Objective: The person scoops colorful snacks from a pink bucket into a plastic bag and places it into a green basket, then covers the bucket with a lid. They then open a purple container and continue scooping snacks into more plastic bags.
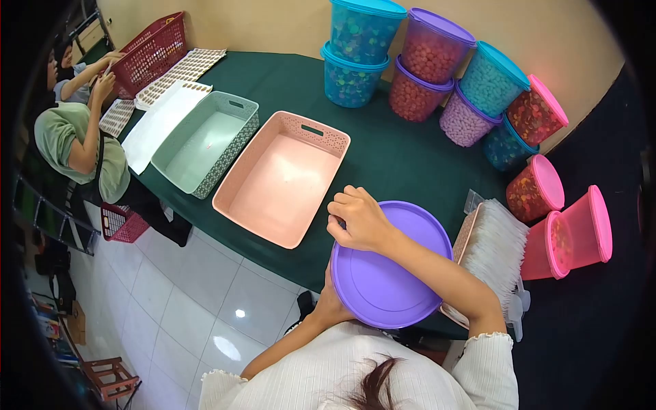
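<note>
Close to my body is a round tub with a purple lid (389, 273), seen from above, so its contents are hidden. My left hand (333, 298) holds the tub's left side, its fingers partly hidden beneath the rim. My right arm reaches across the lid. My right hand (360, 217) is closed at the lid's far left edge, fingers curled, and the fingertips' exact contact is hidden. Just beyond that hand stands a pink plastic basket (225, 198) with nothing in it. A green basket (164, 157) sits to its left.
Lidded tubs of colourful pieces (362, 37) stack along the wall. Pink-lidded tubs (600, 222) stand at right, beside a box of clear plastic bags (495, 246). Far left, a person in a green top (51, 137) works near a red basket (160, 58) and sheets of small round pieces (181, 75).
</note>
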{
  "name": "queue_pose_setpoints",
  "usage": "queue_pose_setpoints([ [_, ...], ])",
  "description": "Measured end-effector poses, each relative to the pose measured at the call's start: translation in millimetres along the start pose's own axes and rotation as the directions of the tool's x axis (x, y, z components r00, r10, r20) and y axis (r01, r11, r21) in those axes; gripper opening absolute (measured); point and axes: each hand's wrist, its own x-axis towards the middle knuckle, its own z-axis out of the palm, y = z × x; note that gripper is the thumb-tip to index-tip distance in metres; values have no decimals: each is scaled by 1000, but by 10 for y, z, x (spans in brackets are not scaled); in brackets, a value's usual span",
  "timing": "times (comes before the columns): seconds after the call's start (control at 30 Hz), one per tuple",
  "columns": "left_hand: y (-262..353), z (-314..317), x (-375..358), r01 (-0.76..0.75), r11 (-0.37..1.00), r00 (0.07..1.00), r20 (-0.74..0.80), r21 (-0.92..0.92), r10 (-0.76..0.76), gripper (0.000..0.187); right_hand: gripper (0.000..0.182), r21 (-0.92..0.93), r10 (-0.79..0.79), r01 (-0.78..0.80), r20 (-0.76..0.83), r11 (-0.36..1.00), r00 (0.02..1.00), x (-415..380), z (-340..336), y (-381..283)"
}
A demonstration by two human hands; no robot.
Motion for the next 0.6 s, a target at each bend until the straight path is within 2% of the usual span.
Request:
queue_pose_setpoints([
  [0.1, -10, 8, -17, 38, 999, 999, -5, 3, -38, 105, 15, -3, 26, -26, 52, 1000, 998, 7, 10, 17],
  [0.2, 49, -1, 42, -1, 1000, 998, -64, -12, 0, 106, 17, -45, 46, -42, 88, 998, 995, 24, -3, 12],
  [0.3, 203, -89, 147, -61, 998, 998, -33, -30, 60, 109, 18, -55, 51, -46, 102, 997, 993, 24, -5, 13],
  [0.4, 150, -52, 140, -119, 990, 990, -71, 71, 124, 114, 19, -42, 67, -62, 113, 997, 991, 16, -25, 7],
  [0.47, -74, 112, 41, -16, 980, 986, -157, 198, 48, 121, 19, -31, 78, -75, 122, 997, 989, 8, -49, 18],
  [0.5, -149, 158, 29, -13, 980, 986, -161, 197, 46, 121, 19, -41, 87, -83, 117, 996, 989, -1, -63, 31],
  [0.57, -69, 123, 82, 10, 999, 986, -167, 41, -3, 124, 19, -51, 97, -91, 114, 995, 989, 36, -148, 21],
  [0.6, -7, 106, 91, 12, 999, 986, -168, 38, -5, 124, 19, -31, 97, -96, 41, 995, 994, 82, -239, 35],
])
